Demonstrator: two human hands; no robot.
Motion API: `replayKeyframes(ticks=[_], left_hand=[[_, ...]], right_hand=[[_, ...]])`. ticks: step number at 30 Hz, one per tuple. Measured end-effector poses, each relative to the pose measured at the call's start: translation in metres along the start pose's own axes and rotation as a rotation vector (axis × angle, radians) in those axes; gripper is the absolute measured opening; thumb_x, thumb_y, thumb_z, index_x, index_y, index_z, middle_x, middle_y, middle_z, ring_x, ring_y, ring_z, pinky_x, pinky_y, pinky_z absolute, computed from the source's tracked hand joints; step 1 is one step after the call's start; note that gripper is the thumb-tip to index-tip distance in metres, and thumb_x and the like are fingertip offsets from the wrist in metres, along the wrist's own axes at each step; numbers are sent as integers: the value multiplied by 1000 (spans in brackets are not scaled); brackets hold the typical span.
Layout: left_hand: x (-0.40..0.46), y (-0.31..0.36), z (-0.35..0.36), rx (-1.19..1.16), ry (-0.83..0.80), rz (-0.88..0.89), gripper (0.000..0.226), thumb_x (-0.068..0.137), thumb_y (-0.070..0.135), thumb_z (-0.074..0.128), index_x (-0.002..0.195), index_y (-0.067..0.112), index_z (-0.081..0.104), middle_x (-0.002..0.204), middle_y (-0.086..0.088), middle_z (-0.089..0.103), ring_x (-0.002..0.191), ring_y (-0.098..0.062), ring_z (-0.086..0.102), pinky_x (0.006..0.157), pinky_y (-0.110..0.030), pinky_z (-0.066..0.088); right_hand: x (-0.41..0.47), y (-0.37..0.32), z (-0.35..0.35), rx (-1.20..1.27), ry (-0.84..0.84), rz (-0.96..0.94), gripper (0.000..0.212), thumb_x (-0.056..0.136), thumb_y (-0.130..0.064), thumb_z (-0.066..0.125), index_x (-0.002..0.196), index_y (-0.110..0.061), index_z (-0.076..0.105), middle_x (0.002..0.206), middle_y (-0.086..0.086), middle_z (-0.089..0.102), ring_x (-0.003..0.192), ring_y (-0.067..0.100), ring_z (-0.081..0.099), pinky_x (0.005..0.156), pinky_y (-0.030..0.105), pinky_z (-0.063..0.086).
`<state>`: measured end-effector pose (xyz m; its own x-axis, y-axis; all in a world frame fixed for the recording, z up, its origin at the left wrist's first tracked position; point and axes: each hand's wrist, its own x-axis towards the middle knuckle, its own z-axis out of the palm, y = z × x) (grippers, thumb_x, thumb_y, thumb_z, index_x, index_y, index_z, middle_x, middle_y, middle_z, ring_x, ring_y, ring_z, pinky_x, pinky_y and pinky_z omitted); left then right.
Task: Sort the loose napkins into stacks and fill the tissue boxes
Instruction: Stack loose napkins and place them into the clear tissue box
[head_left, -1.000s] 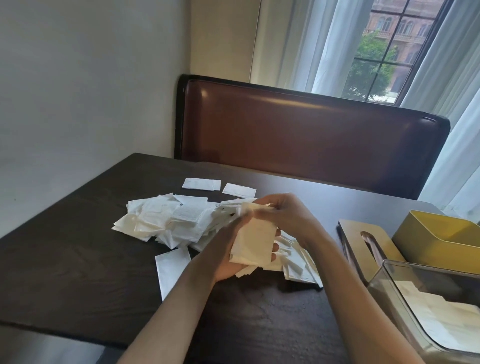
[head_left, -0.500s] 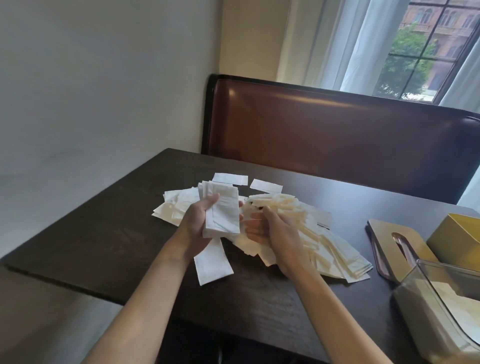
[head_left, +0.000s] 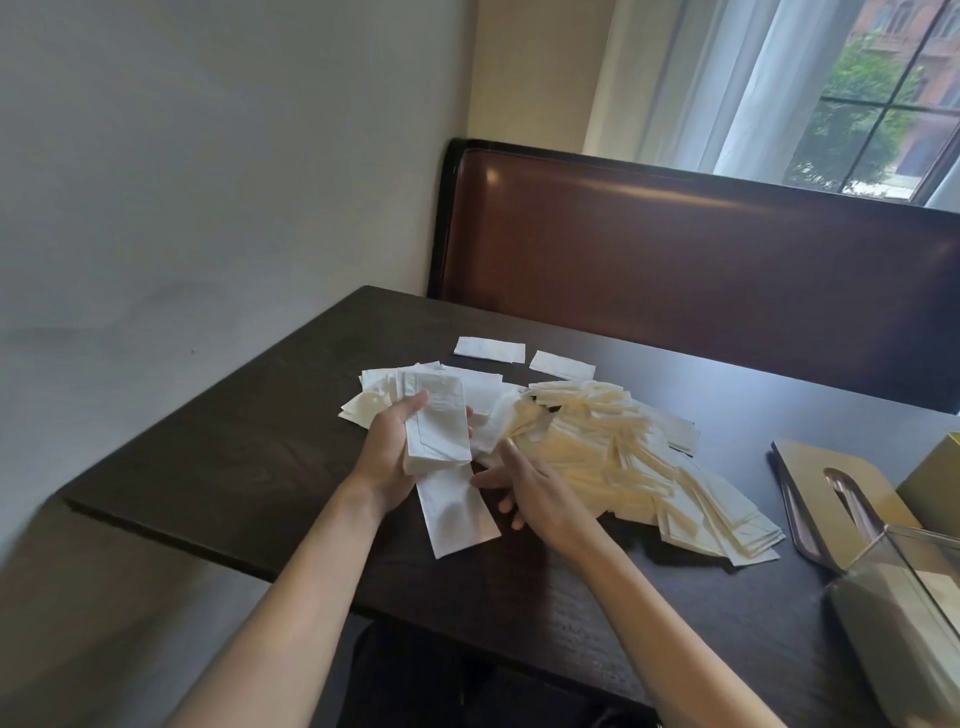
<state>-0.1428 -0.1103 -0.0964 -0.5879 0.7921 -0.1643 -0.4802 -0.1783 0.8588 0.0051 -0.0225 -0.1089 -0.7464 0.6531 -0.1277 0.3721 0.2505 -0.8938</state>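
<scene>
My left hand (head_left: 387, 454) grips a small stack of white napkins (head_left: 439, 426) just above the dark table (head_left: 234, 457). A single white napkin (head_left: 454, 512) lies flat below that stack. My right hand (head_left: 530, 493) hovers palm down with fingers spread at the near edge of a big loose heap of cream napkins (head_left: 623, 457), holding nothing. More white napkins (head_left: 371, 402) lie behind my left hand. At the right edge stand a clear tissue box (head_left: 904, 608) with napkins inside and a gold tissue box (head_left: 935, 488).
A gold lid with a slot (head_left: 831, 499) lies flat by the boxes. Two separate white napkins (head_left: 488, 348) lie toward the table's far side. A brown leather bench back (head_left: 675, 249) runs behind the table; a wall is at the left.
My right hand has let go of the cream napkins and drawn back toward me with fingers spread. My left hand keeps hold of the white stack. The camera has turned left.
</scene>
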Motion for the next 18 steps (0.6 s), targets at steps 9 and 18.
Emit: replayKeyframes(ticks=[9,18], left_hand=[[0,-4,-7,-87,34,-10,39,105,27,38,120,3,64,92,-16,73,76,-26,72,60,-33,59],[5,-7,-13,-151,8,20,34,104,25,41,121,7,64,95,-16,73,78,-27,72,65,-33,60]], right_hand=[[7,5,6,-294,-42,-29,64,97,-63,22,97,-32,78,128,-6,60,121,13,52,104,31,37],[3,3,6,-534,134,-47,33,88,-46,66,114,-25,66,95,-6,61,89,12,57,68,26,39]])
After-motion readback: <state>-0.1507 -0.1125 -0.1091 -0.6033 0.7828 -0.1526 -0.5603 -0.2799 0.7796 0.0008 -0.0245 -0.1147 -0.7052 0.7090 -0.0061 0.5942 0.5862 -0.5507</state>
